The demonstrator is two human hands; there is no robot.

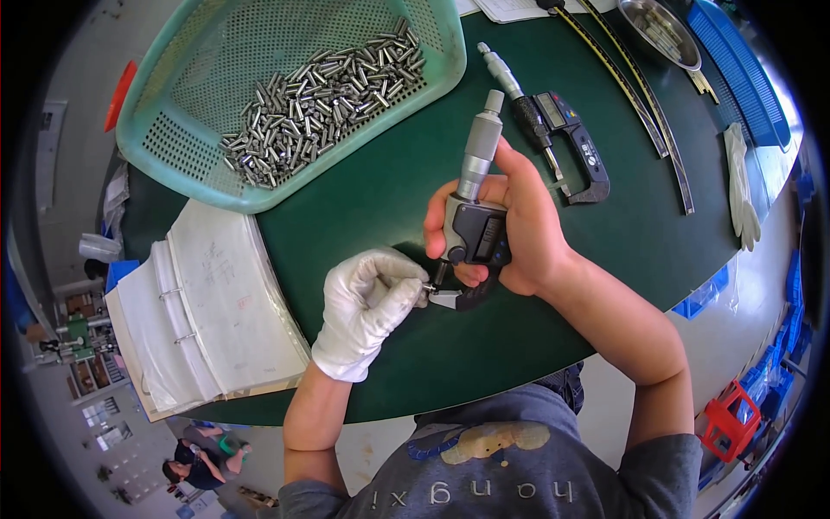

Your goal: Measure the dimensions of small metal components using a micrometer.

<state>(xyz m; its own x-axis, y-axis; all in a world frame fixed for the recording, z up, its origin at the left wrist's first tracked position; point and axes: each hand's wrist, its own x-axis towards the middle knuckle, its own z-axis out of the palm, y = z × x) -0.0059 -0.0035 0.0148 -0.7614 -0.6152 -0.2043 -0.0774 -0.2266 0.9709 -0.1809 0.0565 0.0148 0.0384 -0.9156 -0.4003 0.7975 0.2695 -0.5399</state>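
Observation:
My left hand (370,303), in a white glove, pinches a small metal pin (429,287) between thumb and fingertips. The pin reaches to the jaw opening of a digital micrometer (476,227); whether it touches the jaws is too small to tell. Bare and wrapped round the micrometer's frame is my right hand (529,221), with the thimble pointing up and away. Beyond my hands, a green plastic basket (251,201) holds a heap of short metal pins (324,104). A second digital micrometer (553,125) lies on the table to the right of my right hand.
The green table (389,372) carries an open ring binder (226,294) at left. Toward the right lie black-and-yellow strips (635,95), a metal bowl (661,35), a blue basket (748,78) and a white glove (741,186). A red crate (731,421) stands beyond the table; another person (197,463) is at lower left.

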